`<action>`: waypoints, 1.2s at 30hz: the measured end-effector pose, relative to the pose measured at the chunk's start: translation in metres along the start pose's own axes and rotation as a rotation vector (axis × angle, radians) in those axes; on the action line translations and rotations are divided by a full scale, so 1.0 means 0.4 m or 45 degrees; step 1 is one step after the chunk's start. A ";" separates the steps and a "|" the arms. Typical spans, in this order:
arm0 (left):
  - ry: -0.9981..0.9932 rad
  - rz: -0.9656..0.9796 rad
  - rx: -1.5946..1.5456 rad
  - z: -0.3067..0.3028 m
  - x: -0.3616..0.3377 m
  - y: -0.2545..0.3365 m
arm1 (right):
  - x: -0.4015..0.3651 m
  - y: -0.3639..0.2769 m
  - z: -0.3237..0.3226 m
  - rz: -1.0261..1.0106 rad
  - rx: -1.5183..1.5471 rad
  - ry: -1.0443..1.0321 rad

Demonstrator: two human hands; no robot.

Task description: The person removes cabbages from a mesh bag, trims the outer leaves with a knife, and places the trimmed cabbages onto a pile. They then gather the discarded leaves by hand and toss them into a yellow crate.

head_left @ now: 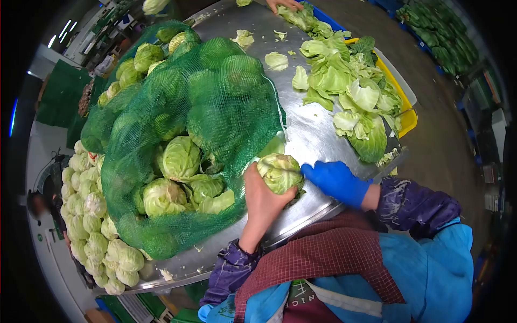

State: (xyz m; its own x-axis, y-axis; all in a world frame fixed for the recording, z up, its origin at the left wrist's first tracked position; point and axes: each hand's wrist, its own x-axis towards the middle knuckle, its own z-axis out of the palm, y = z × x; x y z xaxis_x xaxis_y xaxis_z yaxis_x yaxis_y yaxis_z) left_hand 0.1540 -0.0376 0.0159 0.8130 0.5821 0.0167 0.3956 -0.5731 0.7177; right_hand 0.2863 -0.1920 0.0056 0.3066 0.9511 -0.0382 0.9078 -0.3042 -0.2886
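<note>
My bare left hand (263, 198) grips a pale green cabbage (279, 173) from its left and near sides, just above the metal table (318, 137). At the cabbage's right side is my right hand (338, 183) in a blue glove, its fingers curled closed. Whatever those fingers may hold is hidden. Left of my hands lies a green mesh bag (237, 102) full of cabbages. Through its opening show several heads, among them an upper cabbage (181, 156) and a lower cabbage (163, 197) with loose outer leaves.
Cut-off leaves (362, 102) pile up along the table's right edge, beside a yellow crate (408, 119) and a blue crate (331, 20). Trimmed pale cabbages (89, 215) are stacked at the left. Another person's hand (285, 4) reaches in at the far edge.
</note>
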 end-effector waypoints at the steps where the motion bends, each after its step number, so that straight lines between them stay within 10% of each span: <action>1: -0.004 -0.002 -0.001 0.004 0.007 -0.001 | 0.013 0.008 0.004 0.003 0.002 -0.003; 9: -0.035 -0.101 0.090 0.030 0.012 0.023 | 0.072 0.063 0.044 0.109 0.101 -0.142; 11: 0.012 0.260 0.395 0.060 -0.054 0.061 | 0.086 0.105 0.133 0.303 0.236 -0.355; 24: 0.153 -0.042 -0.462 -0.006 -0.192 -0.100 | 0.001 0.020 -0.105 0.084 0.733 -0.158; 26: 0.181 -0.200 -0.858 0.006 -0.166 -0.087 | 0.016 -0.009 -0.064 -0.102 0.780 0.123; 31: 0.034 -0.017 -0.353 -0.008 -0.103 -0.068 | 0.036 -0.009 -0.003 -0.060 0.717 0.539; 34: 0.094 -0.032 -0.241 0.013 -0.082 -0.040 | -0.008 -0.040 -0.073 0.466 1.663 -0.385; 36: 0.156 -0.057 -0.276 0.015 -0.070 -0.035 | -0.038 -0.063 -0.019 0.197 1.673 -0.124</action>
State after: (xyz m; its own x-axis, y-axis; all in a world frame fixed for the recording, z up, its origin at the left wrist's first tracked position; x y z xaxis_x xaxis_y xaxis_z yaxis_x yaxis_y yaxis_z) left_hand 0.1281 -0.0492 0.0012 0.7339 0.6770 0.0565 0.3180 -0.4158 0.8521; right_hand 0.2609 -0.1990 0.0208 0.3090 0.9284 -0.2064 -0.1013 -0.1836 -0.9778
